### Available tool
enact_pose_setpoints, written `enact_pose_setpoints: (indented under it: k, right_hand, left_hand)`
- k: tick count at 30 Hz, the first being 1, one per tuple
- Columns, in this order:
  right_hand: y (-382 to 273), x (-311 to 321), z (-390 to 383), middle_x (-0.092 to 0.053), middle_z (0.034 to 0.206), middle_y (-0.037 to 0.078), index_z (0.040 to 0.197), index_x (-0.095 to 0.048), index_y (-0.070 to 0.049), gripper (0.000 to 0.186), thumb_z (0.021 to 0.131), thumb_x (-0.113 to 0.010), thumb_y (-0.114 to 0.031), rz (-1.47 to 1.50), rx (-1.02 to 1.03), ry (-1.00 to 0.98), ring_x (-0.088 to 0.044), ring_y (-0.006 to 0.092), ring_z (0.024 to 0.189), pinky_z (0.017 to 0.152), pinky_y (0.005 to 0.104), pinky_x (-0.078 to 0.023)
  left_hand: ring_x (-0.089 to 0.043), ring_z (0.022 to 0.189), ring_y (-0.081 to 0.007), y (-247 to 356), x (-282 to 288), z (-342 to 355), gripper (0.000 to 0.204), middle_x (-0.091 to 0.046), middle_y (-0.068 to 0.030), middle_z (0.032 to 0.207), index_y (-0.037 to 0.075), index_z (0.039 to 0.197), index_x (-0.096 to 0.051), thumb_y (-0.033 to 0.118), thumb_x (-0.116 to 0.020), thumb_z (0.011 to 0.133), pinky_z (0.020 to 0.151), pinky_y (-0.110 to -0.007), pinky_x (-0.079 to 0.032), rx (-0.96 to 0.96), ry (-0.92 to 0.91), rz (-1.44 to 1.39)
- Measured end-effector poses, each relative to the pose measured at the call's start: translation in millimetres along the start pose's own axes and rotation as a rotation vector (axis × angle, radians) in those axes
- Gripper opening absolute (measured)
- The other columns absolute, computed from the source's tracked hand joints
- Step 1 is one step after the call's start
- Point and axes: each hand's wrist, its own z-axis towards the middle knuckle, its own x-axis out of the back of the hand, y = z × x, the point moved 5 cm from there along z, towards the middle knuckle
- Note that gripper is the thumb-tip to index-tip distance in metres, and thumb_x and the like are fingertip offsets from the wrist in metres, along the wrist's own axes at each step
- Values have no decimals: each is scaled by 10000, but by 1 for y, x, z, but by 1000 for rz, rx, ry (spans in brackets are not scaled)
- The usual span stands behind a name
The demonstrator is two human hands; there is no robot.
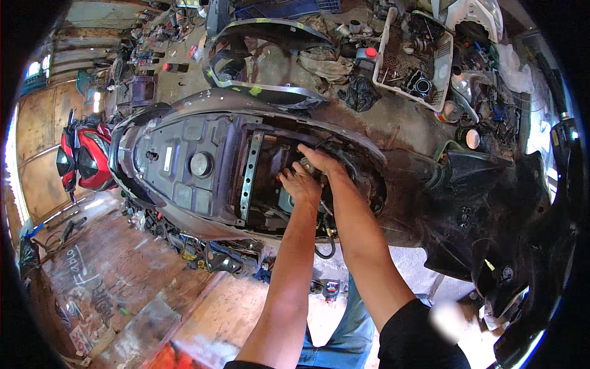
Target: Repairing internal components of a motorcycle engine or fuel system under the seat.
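Messy workshop floor out past us; metal part sits between our half-curled left hand and right hand, can't tell if pinching.

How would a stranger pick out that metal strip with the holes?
Find the big dark scooter across the middle, then the left hand in its open body. Just left of that hand, a narrow strip crosses the scooter. It is pale and shiny with a row of round holes, unlike the dark panel farther left.
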Motion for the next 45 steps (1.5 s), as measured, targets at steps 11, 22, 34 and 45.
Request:
enact_pose_setpoints:
  k: [11,22,34,45]
  right_hand:
    - [-40,-12,-41,-267,1618,202,1530,-358,-17,915,911,-429,-687,-12,-119,-152,-226,344,1510,1227,443,-173]
    - [-46,-9,-45,-378,1561,215,1475,-457,-35,909,881,-459,-723,-21,-42,-46,-319,362,1468,1201,428,-231]
    - [-50,16,-110,-530,1377,280,1340,-567,7,616,999,-455,-494,-358,123,91,-528,448,1240,1038,477,-430]
    - [-106,19,-216,-592,1190,141,1091,-685,-42,263,836,-623,-27,-674,510,504,-529,351,1229,1046,454,-410]
  left_hand:
    - [-432,1374,-315,-23,-3,-1,1003,-534,-105,1380,-2,1464,-353,683,-655,797,1129,-551,-246,9,92,56]
    - [-425,1382,-305,-24,-3,-5,946,-464,-98,1457,34,1465,-421,640,-697,793,1136,-545,-255,10,129,16]
    - [-548,1212,-384,-55,-10,-23,711,-638,-192,1205,-20,1381,-465,348,-728,833,1055,-546,-378,-111,304,-413]
    - [-572,1175,-448,-119,-9,-43,469,-562,-293,1309,-7,1391,-466,271,-474,1013,997,-485,-472,135,145,-997]
